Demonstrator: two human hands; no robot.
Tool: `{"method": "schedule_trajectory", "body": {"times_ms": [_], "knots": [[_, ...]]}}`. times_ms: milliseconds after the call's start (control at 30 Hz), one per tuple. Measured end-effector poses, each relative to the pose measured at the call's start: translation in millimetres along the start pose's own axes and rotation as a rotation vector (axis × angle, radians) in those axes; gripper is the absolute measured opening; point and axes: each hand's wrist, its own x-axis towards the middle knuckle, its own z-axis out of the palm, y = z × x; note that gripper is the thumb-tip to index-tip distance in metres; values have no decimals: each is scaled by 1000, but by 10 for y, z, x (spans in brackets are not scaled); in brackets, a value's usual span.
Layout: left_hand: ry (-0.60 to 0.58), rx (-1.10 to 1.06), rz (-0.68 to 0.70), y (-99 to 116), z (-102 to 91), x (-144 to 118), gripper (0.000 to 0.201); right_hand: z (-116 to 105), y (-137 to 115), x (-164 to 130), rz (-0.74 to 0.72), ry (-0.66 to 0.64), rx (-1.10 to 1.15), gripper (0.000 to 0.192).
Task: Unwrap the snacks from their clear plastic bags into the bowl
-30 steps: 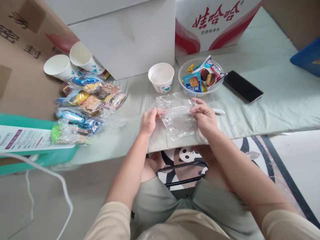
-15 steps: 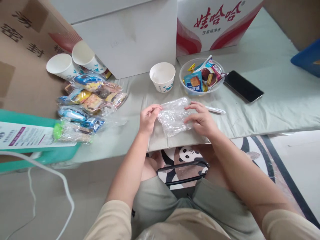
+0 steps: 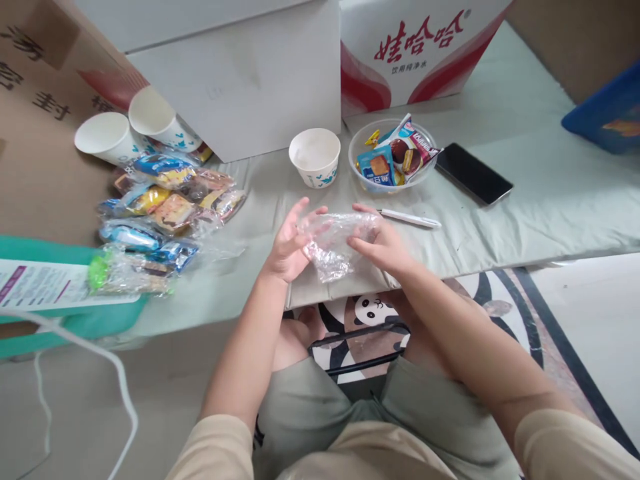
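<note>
Close to the front edge of the tabletop (image 3: 550, 220), near its middle, is a thin, crinkly see-through bag (image 3: 334, 261) between my two hands. My left hand (image 3: 290, 243) is wide, with its palm turned up and its fingers spread, and the bag touches those fingers. My right hand (image 3: 377, 240) curves round the other side of the bag, thumb apart from the fingers. I can't tell if it is pinching the plastic.

Just beside my right hand, a white pen (image 3: 410, 219) lies flat, pointing along the front edge. Farther from that edge, a white paper cup (image 3: 315, 160) with blue pictures stands upright. To its right is a clear round bowl (image 3: 385, 189) with snack packs in it, one blue (image 3: 376, 167) and one dark red and white (image 3: 413, 153). A black phone (image 3: 475, 173) lies right by the bowl, toward the right side.

Toward the left side of the tabletop is a messy pile of wrapped snacks (image 3: 173, 210), with two more paper cups (image 3: 120, 148) behind it. Farther back stand a big white box (image 3: 250, 87) and a red and white box (image 3: 420, 57).
</note>
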Motion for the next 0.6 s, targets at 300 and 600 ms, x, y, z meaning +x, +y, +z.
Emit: {"method": "schedule_trajectory", "body": {"times_ms": [300, 600], "knots": [[253, 305, -139, -200, 145, 79, 17, -167, -70, -120, 239, -27, 259, 34], [80, 192, -292, -95, 103, 88, 50, -194, -63, -136, 136, 153, 242, 26]]}}
